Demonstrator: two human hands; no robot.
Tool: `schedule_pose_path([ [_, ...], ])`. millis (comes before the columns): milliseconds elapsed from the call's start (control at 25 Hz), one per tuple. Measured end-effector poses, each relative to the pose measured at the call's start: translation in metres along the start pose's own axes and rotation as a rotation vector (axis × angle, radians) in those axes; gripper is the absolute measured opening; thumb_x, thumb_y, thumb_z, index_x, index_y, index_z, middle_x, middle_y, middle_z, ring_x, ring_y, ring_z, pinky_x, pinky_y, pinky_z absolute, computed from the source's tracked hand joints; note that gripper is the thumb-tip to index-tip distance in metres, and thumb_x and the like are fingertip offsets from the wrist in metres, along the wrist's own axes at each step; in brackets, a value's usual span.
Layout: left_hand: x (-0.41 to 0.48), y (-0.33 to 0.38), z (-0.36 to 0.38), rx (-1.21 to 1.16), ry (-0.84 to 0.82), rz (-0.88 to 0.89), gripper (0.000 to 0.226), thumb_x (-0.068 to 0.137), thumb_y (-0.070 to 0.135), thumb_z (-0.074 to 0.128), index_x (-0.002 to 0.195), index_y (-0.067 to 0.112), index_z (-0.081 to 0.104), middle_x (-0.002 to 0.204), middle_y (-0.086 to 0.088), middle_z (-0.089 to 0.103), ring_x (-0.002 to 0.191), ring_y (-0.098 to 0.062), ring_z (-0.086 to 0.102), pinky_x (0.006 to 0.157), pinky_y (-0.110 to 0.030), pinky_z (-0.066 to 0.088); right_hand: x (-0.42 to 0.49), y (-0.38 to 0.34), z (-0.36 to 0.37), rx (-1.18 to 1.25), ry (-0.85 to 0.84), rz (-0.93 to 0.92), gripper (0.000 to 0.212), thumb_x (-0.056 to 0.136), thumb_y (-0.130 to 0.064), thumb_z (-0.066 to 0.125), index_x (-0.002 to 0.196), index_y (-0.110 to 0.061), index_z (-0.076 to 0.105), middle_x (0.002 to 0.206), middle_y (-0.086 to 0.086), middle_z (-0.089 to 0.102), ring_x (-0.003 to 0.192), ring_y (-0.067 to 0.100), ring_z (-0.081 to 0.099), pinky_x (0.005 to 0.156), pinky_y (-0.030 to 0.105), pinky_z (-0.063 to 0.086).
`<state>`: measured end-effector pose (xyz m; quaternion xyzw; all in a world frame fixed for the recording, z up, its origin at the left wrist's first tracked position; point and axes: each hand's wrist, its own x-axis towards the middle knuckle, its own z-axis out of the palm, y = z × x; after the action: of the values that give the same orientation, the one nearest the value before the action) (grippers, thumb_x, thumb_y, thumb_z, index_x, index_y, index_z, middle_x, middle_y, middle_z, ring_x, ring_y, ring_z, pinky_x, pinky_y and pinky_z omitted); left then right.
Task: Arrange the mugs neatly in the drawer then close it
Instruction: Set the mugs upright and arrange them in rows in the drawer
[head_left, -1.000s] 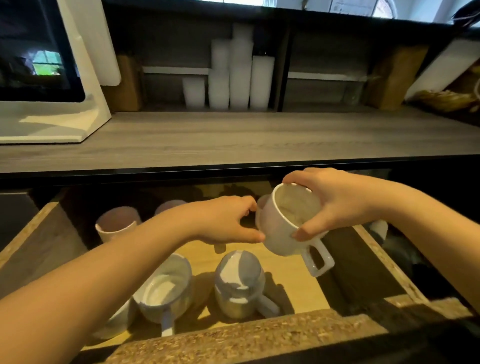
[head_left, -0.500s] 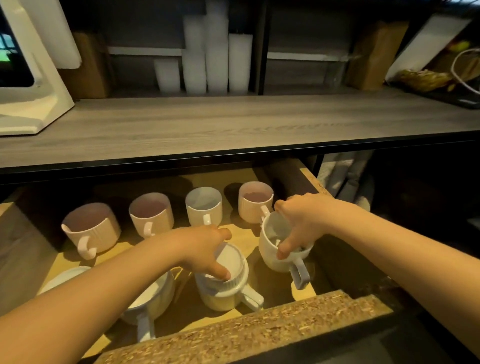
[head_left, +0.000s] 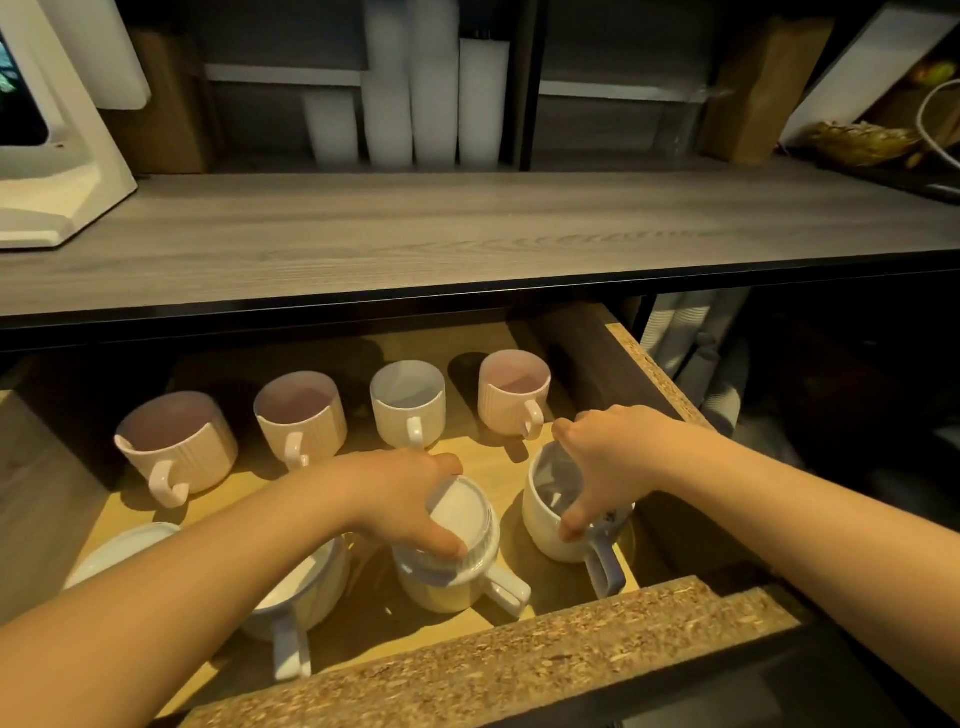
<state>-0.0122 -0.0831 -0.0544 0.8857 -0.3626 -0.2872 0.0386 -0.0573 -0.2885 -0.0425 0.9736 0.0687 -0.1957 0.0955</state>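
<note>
Since a second ago the right hand (head_left: 608, 462) has lowered its white mug (head_left: 558, 514) into the drawer (head_left: 519, 670); grip closed on rim. Left hand (head_left: 405, 499) grip clamps the upside-down mug (head_left: 457, 566). Glazed ceramic: rigid, slippery, chippable; hold rim or handle. Four mugs (head_left: 408, 402) behind.

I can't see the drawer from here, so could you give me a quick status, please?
Left hand gripping upside-down mug. Right hand gripping upright white mug. Drawer open; four mugs lined at back.
</note>
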Motion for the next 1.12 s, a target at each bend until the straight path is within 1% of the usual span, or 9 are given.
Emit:
schedule_pose_path([
  [240, 0.001, 0.003, 0.006, 0.053, 0.014, -0.030, 0.083, 0.074, 0.051, 0.070, 0.140, 0.027, 0.027, 0.137, -0.001, 0.049, 0.117, -0.020, 0.052, 0.096, -0.033, 0.050, 0.001, 0.000, 0.003, 0.031, 0.019, -0.005, 0.089, 0.066, -0.068, 0.065, 0.135, -0.017, 0.040, 0.121, 0.003, 0.060, 0.100, 0.020, 0.060, 0.071, 0.022, 0.047],
  [400, 0.003, 0.004, 0.013, 0.118, 0.089, -0.029, 0.082, 0.071, 0.054, 0.071, 0.136, 0.028, 0.029, 0.131, 0.001, 0.053, 0.107, -0.017, 0.056, 0.084, -0.027, 0.052, 0.000, 0.001, 0.003, 0.053, -0.015, -0.010, 0.088, 0.068, -0.068, 0.063, 0.136, -0.017, 0.039, 0.123, 0.003, 0.059, 0.103, 0.020, 0.060, 0.072, 0.022, 0.044],
  [480, 0.003, 0.004, 0.011, 0.157, 0.111, -0.019, 0.080, 0.069, 0.055, 0.071, 0.133, 0.027, 0.033, 0.123, 0.001, 0.056, 0.098, -0.015, 0.056, 0.077, -0.024, 0.051, 0.001, 0.002, 0.002, 0.083, 0.004, -0.021, 0.082, 0.073, -0.067, 0.059, 0.137, -0.020, 0.038, 0.123, 0.002, 0.059, 0.101, 0.018, 0.059, 0.071, 0.022, 0.045],
  [640, -0.004, 0.001, -0.007, 0.188, 0.168, 0.003, 0.078, 0.065, 0.055, 0.073, 0.128, 0.028, 0.036, 0.116, 0.002, 0.057, 0.096, -0.015, 0.058, 0.077, -0.023, 0.054, 0.006, 0.006, -0.011, 0.241, 0.116, -0.034, 0.060, 0.087, -0.053, 0.052, 0.138, -0.024, 0.041, 0.123, 0.001, 0.061, 0.093, 0.012, 0.056, 0.072, 0.021, 0.048],
  [800, -0.027, -0.013, -0.039, 0.021, 0.286, 0.043, 0.067, 0.062, 0.044, 0.080, 0.108, 0.036, 0.031, 0.101, 0.012, 0.051, 0.088, -0.011, 0.055, 0.070, -0.021, 0.053, 0.010, 0.006, -0.031, 0.441, 0.145, -0.097, 0.041, 0.094, -0.034, 0.049, 0.133, -0.021, 0.048, 0.123, -0.002, 0.058, 0.103, 0.016, 0.059, 0.083, 0.022, 0.052],
  [920, -0.048, -0.027, -0.054, -0.159, 0.369, 0.085, 0.068, 0.062, 0.031, 0.084, 0.109, 0.032, 0.034, 0.105, 0.016, 0.048, 0.091, -0.009, 0.055, 0.058, -0.017, 0.051, 0.020, -0.003, -0.047, 0.511, 0.196, -0.133, 0.034, 0.097, -0.030, 0.043, 0.129, -0.021, 0.051, 0.124, -0.001, 0.059, 0.108, 0.018, 0.057, 0.090, 0.026, 0.049],
  [960, -0.053, -0.031, -0.055, -0.208, 0.411, 0.108, 0.068, 0.062, 0.028, 0.084, 0.110, 0.031, 0.036, 0.106, 0.016, 0.048, 0.092, -0.009, 0.056, 0.059, -0.018, 0.053, 0.024, -0.007, -0.051, 0.558, 0.206, -0.140, 0.034, 0.098, -0.030, 0.041, 0.129, -0.021, 0.052, 0.124, 0.000, 0.058, 0.111, 0.019, 0.055, 0.094, 0.029, 0.047],
  [1040, -0.058, -0.038, -0.048, -0.329, 0.494, 0.154, 0.068, 0.061, 0.022, 0.085, 0.109, 0.031, 0.038, 0.106, 0.015, 0.051, 0.096, -0.009, 0.058, 0.070, -0.024, 0.059, 0.033, -0.015, -0.057, 0.620, 0.218, -0.160, 0.032, 0.100, -0.027, 0.039, 0.128, -0.021, 0.053, 0.122, 0.000, 0.059, 0.112, 0.020, 0.055, 0.098, 0.032, 0.046],
  [1120, -0.059, -0.046, -0.038, -0.425, 0.553, 0.182, 0.069, 0.058, 0.021, 0.086, 0.109, 0.031, 0.039, 0.106, 0.014, 0.054, 0.098, -0.007, 0.060, 0.080, -0.032, 0.058, 0.041, -0.023, -0.056, 0.671, 0.213, -0.193, 0.031, 0.100, -0.028, 0.038, 0.125, -0.020, 0.054, 0.119, 0.002, 0.061, 0.110, 0.021, 0.057, 0.099, 0.037, 0.048],
])
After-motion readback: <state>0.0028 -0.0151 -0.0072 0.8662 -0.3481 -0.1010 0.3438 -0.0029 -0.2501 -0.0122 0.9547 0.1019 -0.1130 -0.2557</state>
